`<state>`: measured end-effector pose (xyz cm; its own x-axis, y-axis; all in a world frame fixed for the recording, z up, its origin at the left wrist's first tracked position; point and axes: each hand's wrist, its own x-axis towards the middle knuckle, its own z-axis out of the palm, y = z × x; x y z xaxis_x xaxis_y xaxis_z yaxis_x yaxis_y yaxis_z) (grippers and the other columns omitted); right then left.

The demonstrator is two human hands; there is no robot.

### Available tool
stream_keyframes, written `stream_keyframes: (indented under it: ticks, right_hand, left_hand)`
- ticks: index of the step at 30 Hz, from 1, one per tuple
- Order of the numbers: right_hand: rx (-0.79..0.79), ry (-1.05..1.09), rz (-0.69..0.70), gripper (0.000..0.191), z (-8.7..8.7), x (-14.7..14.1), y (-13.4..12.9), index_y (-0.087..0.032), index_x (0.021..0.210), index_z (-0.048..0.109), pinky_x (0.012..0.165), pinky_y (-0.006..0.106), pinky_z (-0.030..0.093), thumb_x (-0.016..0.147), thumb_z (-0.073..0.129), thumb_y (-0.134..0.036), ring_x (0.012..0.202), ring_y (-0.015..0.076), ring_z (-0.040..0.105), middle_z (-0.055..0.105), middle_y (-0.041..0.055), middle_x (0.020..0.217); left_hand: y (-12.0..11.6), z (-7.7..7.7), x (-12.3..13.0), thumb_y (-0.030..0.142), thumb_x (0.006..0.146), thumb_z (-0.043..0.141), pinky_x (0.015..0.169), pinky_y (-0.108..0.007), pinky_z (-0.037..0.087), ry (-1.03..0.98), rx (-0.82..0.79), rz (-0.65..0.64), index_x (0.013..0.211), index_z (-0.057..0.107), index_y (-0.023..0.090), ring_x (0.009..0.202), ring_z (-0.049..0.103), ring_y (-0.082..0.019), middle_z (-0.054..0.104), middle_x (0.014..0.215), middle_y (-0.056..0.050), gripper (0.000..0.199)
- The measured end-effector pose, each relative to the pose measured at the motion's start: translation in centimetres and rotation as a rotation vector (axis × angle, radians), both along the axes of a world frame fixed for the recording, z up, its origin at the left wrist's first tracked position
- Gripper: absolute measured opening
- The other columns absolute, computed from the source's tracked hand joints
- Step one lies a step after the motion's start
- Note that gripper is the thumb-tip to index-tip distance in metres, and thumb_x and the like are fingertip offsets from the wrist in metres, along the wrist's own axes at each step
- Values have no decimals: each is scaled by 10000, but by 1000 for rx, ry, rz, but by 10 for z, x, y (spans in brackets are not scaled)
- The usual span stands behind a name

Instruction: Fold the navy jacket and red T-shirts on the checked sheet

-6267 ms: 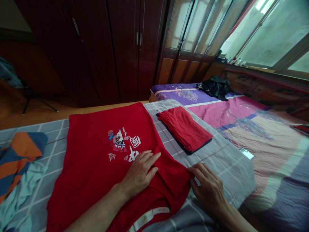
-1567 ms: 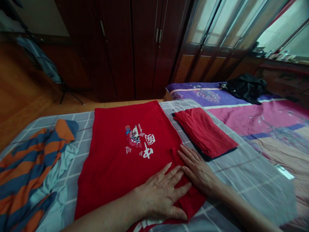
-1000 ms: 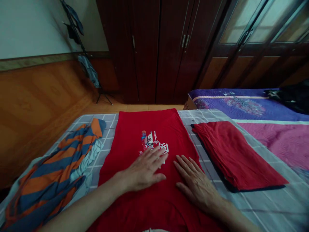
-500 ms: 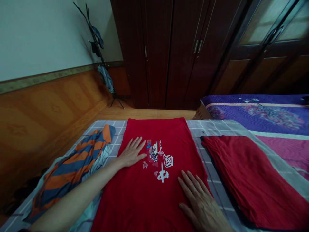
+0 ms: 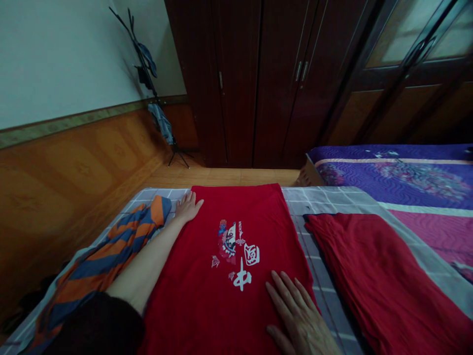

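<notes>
A red shirt [image 5: 218, 315] lies spread flat on a grey checked cloth [image 5: 318, 197], its white lettering and colourful print facing up. My left hand [image 5: 188, 207] rests open on the shirt's far left edge, fingers apart and partly over the checked cloth. Lower down, my right hand [image 5: 297, 310] is laid flat on the shirt near its right edge, with its fingers stretched out. Neither hand grips anything.
To the left lies an orange and blue striped garment [image 5: 107, 256]. Folded red clothing [image 5: 384, 276] is at the right, with a purple and pink bed [image 5: 417, 172] beyond. Behind stand a dark wardrobe [image 5: 273, 118] and a coat stand [image 5: 146, 74].
My left hand has slid away from beside the print to the shirt's far left edge, and a dark sleeve now shows. The shirt appears slightly shifted left. My right hand stays nearly in place.
</notes>
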<state>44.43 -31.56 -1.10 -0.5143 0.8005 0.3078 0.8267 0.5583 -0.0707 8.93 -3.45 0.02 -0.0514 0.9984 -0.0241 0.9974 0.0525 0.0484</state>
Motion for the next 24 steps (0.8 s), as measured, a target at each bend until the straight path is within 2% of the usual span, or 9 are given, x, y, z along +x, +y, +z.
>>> stream_keyframes:
  ticks: [5, 9, 11, 13, 14, 15, 19, 21, 24]
  right_hand:
    - [-51, -5, -26, 659, 8, -2, -3, -254, 1478, 213, 1031, 449, 376, 902, 469, -444, 1360, 275, 298, 298, 64, 1500]
    - [-98, 20, -38, 621, 12, -4, -5, -249, 1463, 268, 1062, 473, 335, 902, 477, -413, 1373, 279, 266, 276, 69, 1511]
    - [-103, 22, -41, 611, 12, -5, -5, -237, 1455, 294, 1069, 480, 321, 899, 483, -408, 1376, 280, 260, 277, 76, 1511]
    - [-94, 15, -36, 602, 12, -6, -4, -224, 1445, 320, 1071, 480, 318, 896, 486, -408, 1375, 276, 261, 287, 80, 1507]
    - [-88, 9, -34, 599, 12, -6, -3, -217, 1440, 330, 1072, 477, 317, 895, 487, -411, 1377, 275, 258, 292, 81, 1506]
    - [-83, 2, -31, 597, 12, -7, -3, -211, 1435, 338, 1072, 476, 317, 894, 487, -415, 1379, 274, 252, 295, 81, 1504]
    - [-47, -21, -25, 604, 12, -7, -3, -183, 1427, 352, 1067, 473, 321, 892, 488, -429, 1387, 277, 227, 299, 91, 1502]
    - [-28, -28, -23, 607, 11, -7, -3, -175, 1422, 359, 1059, 474, 329, 890, 487, -440, 1387, 279, 227, 301, 97, 1500]
    - [-11, -32, -24, 608, 11, -7, -4, -176, 1418, 364, 1049, 474, 341, 889, 484, -451, 1389, 281, 220, 301, 94, 1501]
  left_hand:
    - [8, 13, 1, 522, 941, 125, 1064, -596, 216, 0, -6, 84, 1469, 201, 65, 1387, 199, -366, 185, 1524, -194, 703]
    - [-19, 26, 23, 537, 943, 180, 1088, -593, 144, 9, -18, -49, 1477, 182, 88, 1412, 97, -351, 105, 1543, -176, 698]
    - [-51, 28, 44, 559, 939, 230, 1135, -504, 76, 4, -30, -206, 1490, 149, 164, 1429, 25, -276, 47, 1563, -90, 683]
    - [-95, 27, 65, 617, 916, 276, 1160, -383, 50, -16, -83, -412, 1484, 149, 289, 1433, 11, -183, 65, 1566, 28, 668]
    - [-119, 26, 74, 622, 920, 256, 1158, -410, 39, -51, -129, -591, 1488, 133, 265, 1433, -3, -197, 58, 1567, -2, 682]
    - [-143, 26, 81, 650, 906, 247, 1150, -465, 19, -82, -162, -701, 1489, 122, 259, 1432, -25, -227, 35, 1567, -29, 713]
    - [-229, 28, 90, 670, 887, 259, 1123, -553, 44, -162, -191, -811, 1493, 62, 241, 1425, -30, -299, -4, 1558, -110, 768]
    - [-261, 30, 85, 677, 876, 285, 1124, -554, 51, -179, -178, -863, 1493, 41, 232, 1425, 0, -310, 14, 1555, -126, 799]
    - [-294, 30, 76, 666, 877, 304, 1134, -528, 37, -170, -140, -940, 1493, 60, 197, 1424, 32, -309, 54, 1551, -140, 812]
